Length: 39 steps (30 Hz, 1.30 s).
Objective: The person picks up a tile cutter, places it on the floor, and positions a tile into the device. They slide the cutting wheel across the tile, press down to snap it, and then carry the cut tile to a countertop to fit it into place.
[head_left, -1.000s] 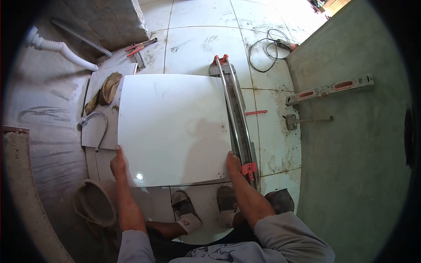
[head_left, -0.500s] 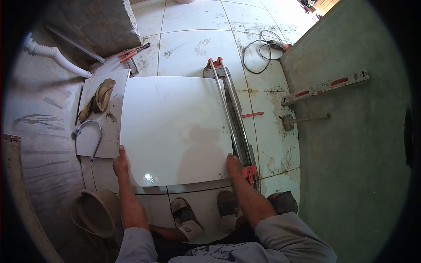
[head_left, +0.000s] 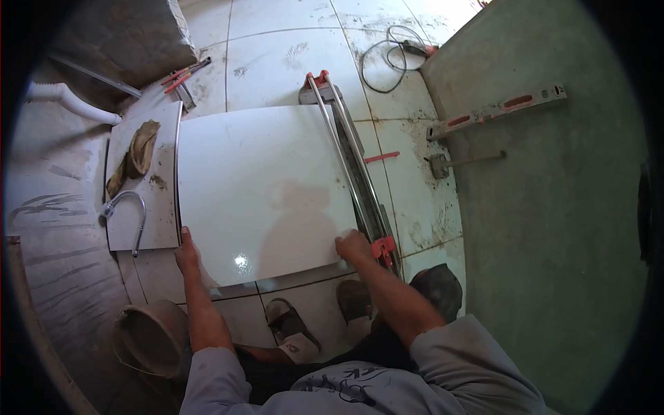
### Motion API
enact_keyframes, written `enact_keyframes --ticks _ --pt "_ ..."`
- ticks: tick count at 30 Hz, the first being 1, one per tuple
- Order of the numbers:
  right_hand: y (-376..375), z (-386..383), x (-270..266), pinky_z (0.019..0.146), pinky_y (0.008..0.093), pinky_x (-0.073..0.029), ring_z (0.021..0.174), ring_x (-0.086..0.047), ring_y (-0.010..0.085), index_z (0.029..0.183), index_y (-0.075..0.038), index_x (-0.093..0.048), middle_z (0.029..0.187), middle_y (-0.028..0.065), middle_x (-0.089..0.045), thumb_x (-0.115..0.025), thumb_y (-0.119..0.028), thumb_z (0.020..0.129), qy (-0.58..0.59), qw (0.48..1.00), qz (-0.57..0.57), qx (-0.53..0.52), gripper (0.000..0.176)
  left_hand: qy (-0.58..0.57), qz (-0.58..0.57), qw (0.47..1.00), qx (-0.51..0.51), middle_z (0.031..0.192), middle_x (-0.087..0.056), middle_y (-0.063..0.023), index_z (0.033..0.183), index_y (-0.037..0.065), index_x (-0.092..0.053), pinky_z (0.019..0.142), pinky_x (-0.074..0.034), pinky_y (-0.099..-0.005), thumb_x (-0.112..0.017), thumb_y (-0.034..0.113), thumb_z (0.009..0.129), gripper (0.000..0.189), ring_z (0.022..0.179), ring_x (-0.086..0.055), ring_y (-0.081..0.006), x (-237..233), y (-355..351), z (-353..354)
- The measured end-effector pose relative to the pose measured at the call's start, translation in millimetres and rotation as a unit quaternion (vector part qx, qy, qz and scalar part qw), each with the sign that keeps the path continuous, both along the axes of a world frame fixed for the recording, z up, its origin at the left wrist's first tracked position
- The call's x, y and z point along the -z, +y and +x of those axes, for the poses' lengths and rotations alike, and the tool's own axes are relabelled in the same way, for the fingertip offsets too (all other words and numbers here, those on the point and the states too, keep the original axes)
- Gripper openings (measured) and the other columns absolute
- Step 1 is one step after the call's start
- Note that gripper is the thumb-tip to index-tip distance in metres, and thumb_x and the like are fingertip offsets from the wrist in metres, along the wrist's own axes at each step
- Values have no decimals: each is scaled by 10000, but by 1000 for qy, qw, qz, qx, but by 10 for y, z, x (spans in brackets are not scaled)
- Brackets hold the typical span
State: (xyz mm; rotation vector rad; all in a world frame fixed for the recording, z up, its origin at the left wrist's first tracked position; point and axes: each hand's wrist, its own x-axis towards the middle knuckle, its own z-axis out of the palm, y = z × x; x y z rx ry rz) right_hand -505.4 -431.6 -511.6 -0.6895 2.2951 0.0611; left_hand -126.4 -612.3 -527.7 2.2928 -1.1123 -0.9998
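Gripping the tile (head_left: 263, 187) at its near corners, left hand (head_left: 185, 254) and right hand (head_left: 354, 245) hold it against the cutter (head_left: 348, 155), apparently still uncut.

Both hands (head_left: 188, 254) gripping white tile (head_left: 263, 190), tile cutter (head_left: 349, 162) alongside

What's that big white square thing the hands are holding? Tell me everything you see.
It is a big white tile, square, smooth and shiny, with a bright glint and a soft shadow near its front edge. It lies roughly flat, its right edge under the metal rails of the tile cutter. The left hand grips its near left corner; the right hand rests on its near right corner.
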Motion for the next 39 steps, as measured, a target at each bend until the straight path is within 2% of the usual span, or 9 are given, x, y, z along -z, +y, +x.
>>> enact_keyframes --ticks 3,4,8,11,17,23,26,32,39 --pt "-354 -412 -286 884 439 -464 1017 -585 375 954 -15 -668 1045 232 -620 -531 -380 791 -12 995 46 -89 422 49 -15 999 -19 824 -635 -155 830 -99 -651 777 -439 -350 -507 694 776 807 783 -561 -236 -33 64 -55" --pt "-499 -557 -521 872 446 -469 1002 -590 380 941 -7 -667 1033 232 -624 -503 -372 806 15 999 5 -35 423 46 -10 999 -19 824 -635 -155 830 -99 -651 777 -439 -350 -507 694 776 807 783 -561 -236 54 98 -22" --pt "-714 -1613 -369 840 439 -478 960 -608 359 942 -4 -655 988 208 -642 -490 -365 834 89 975 -33 -202 411 65 -20 997 -43 859 -641 -149 868 -92 -651 775 -448 -336 -505 673 794 782 813 -578 -225 210 236 -46" --pt "-599 -1936 -476 839 438 -475 951 -607 356 928 -5 -651 973 210 -642 -487 -372 842 113 969 -65 -210 411 88 4 994 -64 889 -641 -146 898 -95 -644 772 -453 -319 -499 660 808 775 826 -583 -214 270 378 -145" --pt "179 -2005 192 845 446 -460 915 -601 379 906 -20 -655 945 226 -633 -469 -350 856 3 975 -49 -216 383 140 -3 986 -87 904 -638 -133 953 -106 -624 774 -460 -305 -503 646 818 774 830 -584 -206 241 519 -267" --pt "371 -1769 551 819 425 -460 898 -599 395 880 -17 -658 904 231 -633 -445 -403 872 -192 976 -90 50 441 142 7 983 -120 935 -630 -134 996 -104 -606 771 -466 -311 -514 641 816 772 832 -584 -210 442 707 -251" --pt "298 -1667 656 686 359 -478 693 -616 244 850 -5 -648 701 144 -627 -480 -411 881 -105 980 -167 24 441 153 -2 979 -133 945 -630 -135 1011 -104 -599 763 -471 -313 -513 643 814 777 829 -586 -214 587 817 -293" --pt "172 -1595 675 782 372 -465 866 -634 321 999 -41 -656 869 200 -657 -476 -420 884 -68 981 -171 55 435 179 -3 971 -157 949 -631 -140 1022 -105 -596 759 -480 -322 -512 654 805 794 821 -593 -228 613 940 -441" --pt "140 -1542 755 721 358 -458 732 -608 243 906 -18 -656 752 158 -639 -485 -363 887 -69 977 -176 102 385 101 33 981 -165 927 -623 -148 988 -115 -593 747 -480 -344 -508 664 798 807 814 -589 -228 832 977 -372"
